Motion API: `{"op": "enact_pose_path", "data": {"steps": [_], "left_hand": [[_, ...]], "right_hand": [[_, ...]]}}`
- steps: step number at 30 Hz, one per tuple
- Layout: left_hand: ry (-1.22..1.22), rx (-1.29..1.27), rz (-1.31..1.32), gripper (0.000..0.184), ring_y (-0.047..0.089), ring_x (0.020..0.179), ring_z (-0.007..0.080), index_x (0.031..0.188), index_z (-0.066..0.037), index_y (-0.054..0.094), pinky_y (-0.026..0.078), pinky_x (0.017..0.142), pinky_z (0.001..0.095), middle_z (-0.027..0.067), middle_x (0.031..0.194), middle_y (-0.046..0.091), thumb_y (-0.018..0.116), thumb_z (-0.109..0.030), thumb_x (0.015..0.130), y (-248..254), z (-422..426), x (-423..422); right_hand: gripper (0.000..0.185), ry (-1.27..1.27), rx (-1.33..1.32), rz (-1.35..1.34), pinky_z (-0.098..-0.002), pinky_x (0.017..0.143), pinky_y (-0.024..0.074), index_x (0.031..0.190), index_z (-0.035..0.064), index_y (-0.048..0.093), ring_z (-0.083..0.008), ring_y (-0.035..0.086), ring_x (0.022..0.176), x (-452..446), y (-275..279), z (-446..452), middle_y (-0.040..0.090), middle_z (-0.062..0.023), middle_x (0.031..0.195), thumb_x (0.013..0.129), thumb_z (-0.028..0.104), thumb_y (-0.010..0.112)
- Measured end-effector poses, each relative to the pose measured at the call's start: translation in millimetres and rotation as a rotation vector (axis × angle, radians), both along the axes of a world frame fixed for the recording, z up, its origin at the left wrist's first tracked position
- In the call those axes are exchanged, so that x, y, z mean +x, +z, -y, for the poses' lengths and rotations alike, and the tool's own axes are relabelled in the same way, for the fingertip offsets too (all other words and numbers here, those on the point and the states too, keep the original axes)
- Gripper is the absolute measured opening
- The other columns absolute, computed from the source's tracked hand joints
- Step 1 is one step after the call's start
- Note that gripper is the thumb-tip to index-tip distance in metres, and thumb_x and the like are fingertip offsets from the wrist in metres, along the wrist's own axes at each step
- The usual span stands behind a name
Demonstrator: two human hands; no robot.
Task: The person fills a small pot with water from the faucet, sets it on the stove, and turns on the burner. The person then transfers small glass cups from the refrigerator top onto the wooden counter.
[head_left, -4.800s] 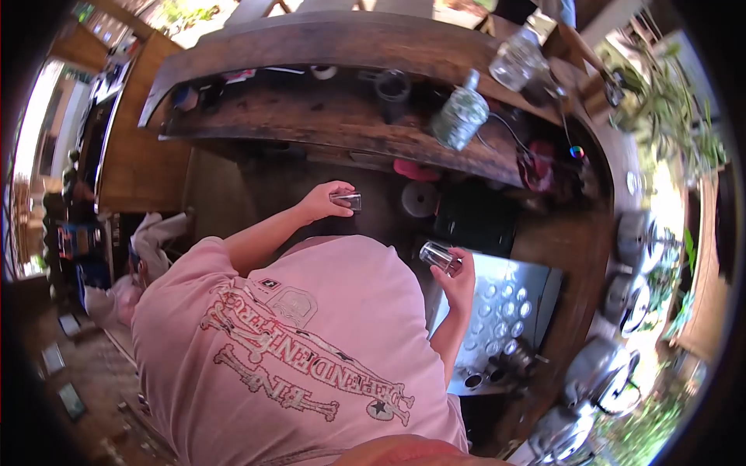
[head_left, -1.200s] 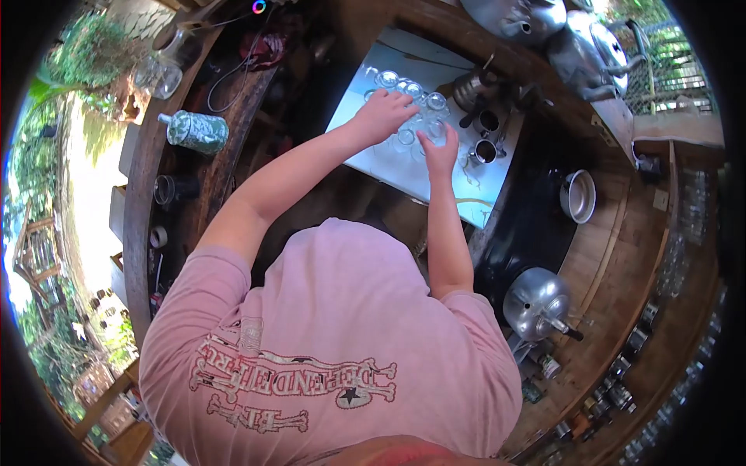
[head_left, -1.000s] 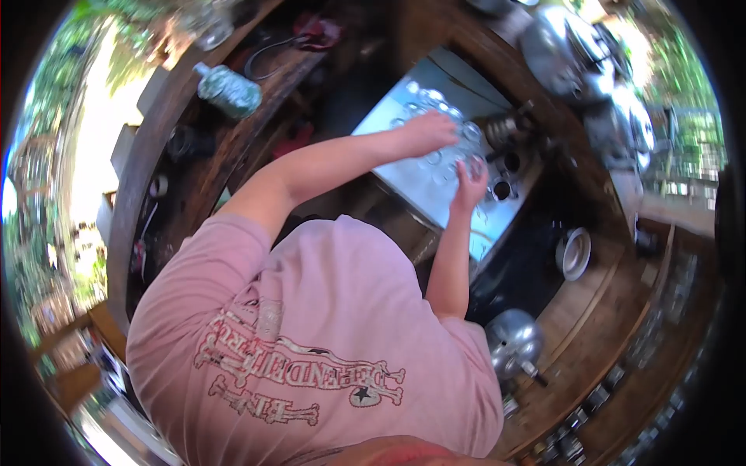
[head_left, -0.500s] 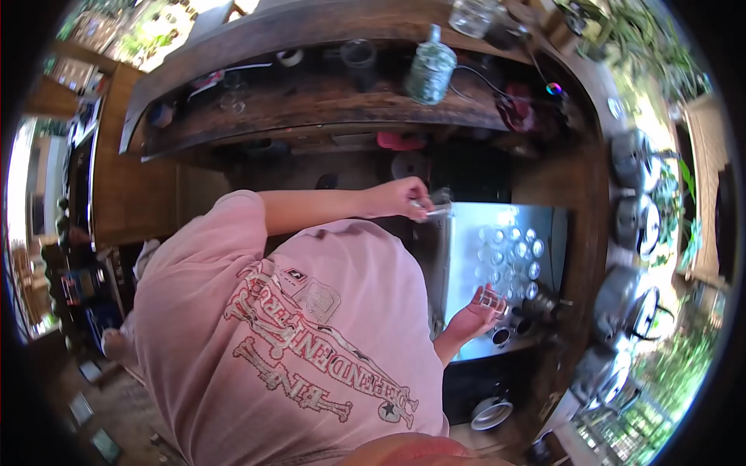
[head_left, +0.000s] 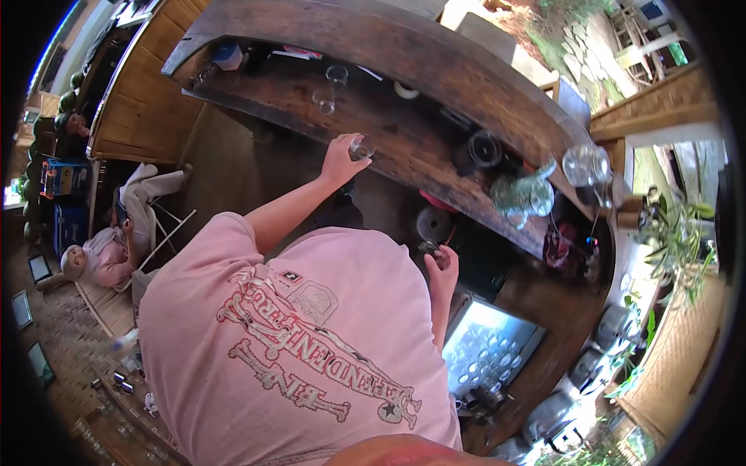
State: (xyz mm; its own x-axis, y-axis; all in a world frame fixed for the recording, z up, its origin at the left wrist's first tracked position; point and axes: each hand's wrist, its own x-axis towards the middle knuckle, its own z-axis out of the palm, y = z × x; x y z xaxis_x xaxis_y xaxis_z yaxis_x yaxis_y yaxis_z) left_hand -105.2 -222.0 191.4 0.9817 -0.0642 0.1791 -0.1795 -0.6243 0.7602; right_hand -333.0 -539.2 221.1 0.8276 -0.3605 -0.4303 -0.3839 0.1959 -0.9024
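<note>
My left hand [head_left: 340, 161] is closed around a small clear drinking glass [head_left: 361, 148], at the near edge of the dark wooden counter [head_left: 420, 159]. Two clear glasses, one [head_left: 336, 74] behind the other [head_left: 323, 101], stand on the counter's lower shelf beyond that hand. Close in front of my body, my right hand [head_left: 443, 269] has its fingers curled around another small glass [head_left: 429, 246], which is partly hidden. Several upturned glasses [head_left: 489, 346] cover a shiny metal top [head_left: 472, 320] to the right.
A big greenish glass bottle [head_left: 522, 197] and a clear jar [head_left: 586, 165] stand on the counter's right part. Metal pots [head_left: 553, 419] line the right side. At far left, a seated person [head_left: 116, 260] is beside a white folding chair frame [head_left: 172, 225].
My view has swung left. My left hand has carried its glass to the counter edge. My right hand has come away from the metal top with its glass.
</note>
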Motion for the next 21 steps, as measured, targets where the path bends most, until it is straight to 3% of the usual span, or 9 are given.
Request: {"op": "enact_pose_path", "data": {"steps": [2,8,10,12,15,19,21], "left_hand": [[0.122,0.025,0.027,0.061,0.057,0.117,0.0340,0.125,-0.007,0.062,0.045,0.103,0.0420,0.0116,0.124,0.062,0.086,-0.023,0.070,-14,-11,29],[0.275,-0.076,-0.132,0.064,0.058,0.119,0.0323,0.131,-0.011,0.058,0.050,0.098,0.0420,0.0115,0.131,0.057,0.084,-0.027,0.074,-27,-22,71],[0.289,-0.056,-0.134,0.067,0.061,0.111,0.0327,0.132,-0.011,0.057,0.051,0.095,0.0418,0.0120,0.130,0.057,0.084,-0.028,0.074,-26,-27,75],[0.306,-0.155,-0.318,0.066,0.066,0.101,0.0305,0.128,-0.005,0.059,0.055,0.088,0.0383,0.0152,0.127,0.058,0.086,-0.027,0.073,-16,-32,82],[0.246,-0.222,-0.318,0.068,0.068,0.090,0.0261,0.129,-0.003,0.059,0.058,0.079,0.0352,0.0158,0.126,0.058,0.088,-0.025,0.072,-19,-35,81],[0.193,-0.275,-0.315,0.070,0.069,0.088,0.0237,0.131,-0.001,0.058,0.058,0.076,0.0340,0.0161,0.126,0.058,0.088,-0.022,0.072,-26,-46,74],[0.134,-0.478,-0.317,0.070,0.069,0.085,0.0214,0.132,0.000,0.057,0.058,0.077,0.0344,0.0161,0.127,0.057,0.088,-0.020,0.072,-29,-52,71]], "right_hand": [[0.062,0.253,-0.448,0.033,-0.0303,0.090,0.0502,0.127,0.0038,0.054,-0.0162,0.060,0.101,59,-5,-25,0.062,-0.0086,0.111,0.075,0.013,0.086],[0.068,0.412,-0.585,0.157,-0.0368,0.094,0.0499,0.130,0.0024,0.054,-0.0246,0.062,0.109,226,-21,-101,0.064,-0.0128,0.115,0.071,0.015,0.086],[0.069,0.452,-0.668,0.279,-0.0379,0.095,0.0499,0.130,0.0023,0.055,-0.0283,0.063,0.109,271,-8,-128,0.064,-0.0150,0.116,0.069,0.013,0.084],[0.069,0.470,-0.679,0.271,-0.0390,0.096,0.0497,0.130,0.0032,0.055,-0.0301,0.062,0.110,311,-11,-147,0.064,-0.0155,0.117,0.068,0.012,0.084],[0.069,0.542,-0.730,0.295,-0.0416,0.098,0.0491,0.131,0.0058,0.056,-0.0337,0.061,0.112,360,-16,-174,0.064,-0.0160,0.119,0.068,0.011,0.083],[0.073,0.702,-0.764,0.325,-0.0450,0.101,0.0475,0.137,0.0102,0.054,-0.0355,0.058,0.117,400,-41,-198,0.062,-0.0154,0.125,0.070,0.009,0.081],[0.075,0.740,-0.740,0.352,-0.0443,0.102,0.0475,0.140,0.0111,0.052,-0.0353,0.058,0.118,409,-51,-204,0.061,-0.0155,0.128,0.071,0.008,0.081]]}}
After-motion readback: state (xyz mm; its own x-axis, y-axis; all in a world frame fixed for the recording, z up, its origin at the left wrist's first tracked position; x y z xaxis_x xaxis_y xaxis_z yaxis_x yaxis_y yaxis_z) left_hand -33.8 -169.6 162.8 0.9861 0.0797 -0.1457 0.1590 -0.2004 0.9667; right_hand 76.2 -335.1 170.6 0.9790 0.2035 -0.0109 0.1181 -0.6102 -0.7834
